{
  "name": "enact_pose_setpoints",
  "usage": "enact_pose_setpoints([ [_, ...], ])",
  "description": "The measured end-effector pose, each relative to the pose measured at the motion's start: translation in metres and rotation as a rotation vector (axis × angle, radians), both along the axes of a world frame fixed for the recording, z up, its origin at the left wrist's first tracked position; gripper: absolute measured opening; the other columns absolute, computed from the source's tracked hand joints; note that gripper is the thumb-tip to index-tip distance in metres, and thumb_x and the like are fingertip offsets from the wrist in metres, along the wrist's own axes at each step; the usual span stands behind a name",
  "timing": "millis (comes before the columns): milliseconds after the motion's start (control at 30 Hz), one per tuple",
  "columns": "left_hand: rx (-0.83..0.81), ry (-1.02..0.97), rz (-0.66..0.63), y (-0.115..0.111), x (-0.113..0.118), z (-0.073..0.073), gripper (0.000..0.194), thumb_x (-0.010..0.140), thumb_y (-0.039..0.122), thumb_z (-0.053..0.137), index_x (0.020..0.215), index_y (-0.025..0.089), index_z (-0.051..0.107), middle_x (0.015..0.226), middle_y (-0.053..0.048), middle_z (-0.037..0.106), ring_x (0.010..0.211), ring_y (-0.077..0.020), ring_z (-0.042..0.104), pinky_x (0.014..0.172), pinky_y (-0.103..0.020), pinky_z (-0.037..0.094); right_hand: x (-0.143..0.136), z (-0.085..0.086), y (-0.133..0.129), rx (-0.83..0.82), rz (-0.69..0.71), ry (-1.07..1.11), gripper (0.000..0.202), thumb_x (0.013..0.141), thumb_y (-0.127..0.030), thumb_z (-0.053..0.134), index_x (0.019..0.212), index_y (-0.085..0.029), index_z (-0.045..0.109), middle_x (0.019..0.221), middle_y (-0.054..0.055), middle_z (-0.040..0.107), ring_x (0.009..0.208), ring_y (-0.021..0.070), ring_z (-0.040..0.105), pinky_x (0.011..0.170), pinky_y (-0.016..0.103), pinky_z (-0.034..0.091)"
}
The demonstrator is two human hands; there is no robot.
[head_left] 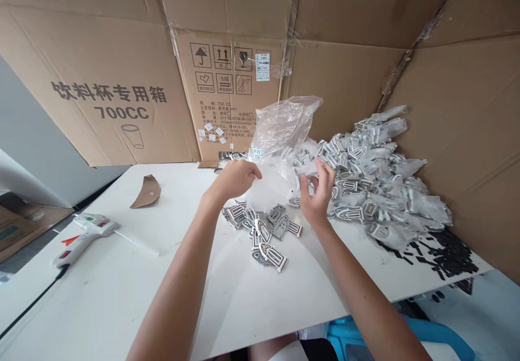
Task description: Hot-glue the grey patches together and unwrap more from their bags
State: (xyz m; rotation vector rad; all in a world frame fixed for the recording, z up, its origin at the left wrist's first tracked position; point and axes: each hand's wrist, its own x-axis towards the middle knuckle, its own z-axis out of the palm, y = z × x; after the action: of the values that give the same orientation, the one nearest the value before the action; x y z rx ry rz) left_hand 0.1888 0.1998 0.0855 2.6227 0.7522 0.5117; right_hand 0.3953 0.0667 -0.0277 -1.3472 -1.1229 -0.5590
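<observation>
My left hand (pixel 238 179) pinches the left edge of a clear plastic bag (pixel 270 185), just behind a small pile of loose grey and white arch-shaped pieces (pixel 264 231). On the bag's right side is my right hand (pixel 317 190), its thumb and fingers curled towards each other; whether it grips the plastic is hard to make out. Another large clear bag (pixel 286 122) stands upright behind both hands. To the right of my right hand lies a big heap of bagged arch-shaped pieces (pixel 357 182).
A hot glue gun (pixel 87 236) with a cable lies at the left of the white table (pixel 162 296), near a torn cardboard scrap (pixel 147 192). Black strips (pixel 450 255) are scattered at the right edge. Cardboard walls (pixel 227 14) rise behind. A blue plastic object (pixel 406 331) is below the front edge.
</observation>
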Motion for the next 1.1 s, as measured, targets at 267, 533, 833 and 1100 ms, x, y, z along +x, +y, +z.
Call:
enact_pose_setpoints([
  [267, -0.258, 0.005, -0.298, -0.009, 0.013, -0.010, 0.029, 0.092, 0.039, 0.065, 0.109, 0.025, 0.084, 0.118, -0.005, 0.082, 0.104, -0.0237, 0.071, 0.092, -0.037, 0.053, -0.038, 0.006, -0.003, 0.092, 0.195, 0.098, 0.074, 0.105, -0.042, 0.061, 0.170, -0.043, 0.025, 0.163, 0.015, 0.025, 0.140, 0.0329, 0.057, 0.102, 0.053, 0.065],
  [533, -0.435, -0.166, -0.480, -0.021, 0.012, 0.003, 0.028, 0.098, 0.044, 0.061, 0.100, 0.023, 0.079, 0.101, -0.003, 0.075, 0.092, -0.0186, 0.065, 0.083, -0.033, 0.051, -0.054, 0.006, -0.003, 0.068, 0.198, 0.106, 0.069, 0.107, -0.041, 0.057, 0.169, -0.043, 0.026, 0.158, 0.014, 0.029, 0.146, 0.0370, 0.052, 0.106, 0.060, 0.060],
  [833, -0.287, -0.220, -0.257, -0.015, 0.012, 0.004, 0.024, 0.084, 0.044, 0.081, 0.091, 0.021, 0.080, 0.091, -0.003, 0.076, 0.083, -0.0176, 0.064, 0.076, -0.034, 0.048, -0.060, 0.003, -0.003, 0.008, 0.219, 0.186, 0.015, 0.103, -0.041, 0.063, 0.104, -0.026, 0.060, 0.108, 0.006, 0.055, 0.101, 0.0242, 0.058, 0.091, 0.042, 0.053],
  [1100, -0.239, -0.201, -0.230, -0.006, 0.009, -0.002, 0.034, 0.084, 0.052, 0.083, 0.105, 0.025, 0.083, 0.112, -0.005, 0.081, 0.101, -0.0225, 0.070, 0.090, -0.038, 0.051, -0.059, 0.005, 0.001, -0.020, 0.620, 0.642, 0.023, 0.096, -0.048, 0.072, 0.097, -0.026, 0.065, 0.094, 0.002, 0.058, 0.091, 0.0219, 0.056, 0.091, 0.036, 0.049],
])
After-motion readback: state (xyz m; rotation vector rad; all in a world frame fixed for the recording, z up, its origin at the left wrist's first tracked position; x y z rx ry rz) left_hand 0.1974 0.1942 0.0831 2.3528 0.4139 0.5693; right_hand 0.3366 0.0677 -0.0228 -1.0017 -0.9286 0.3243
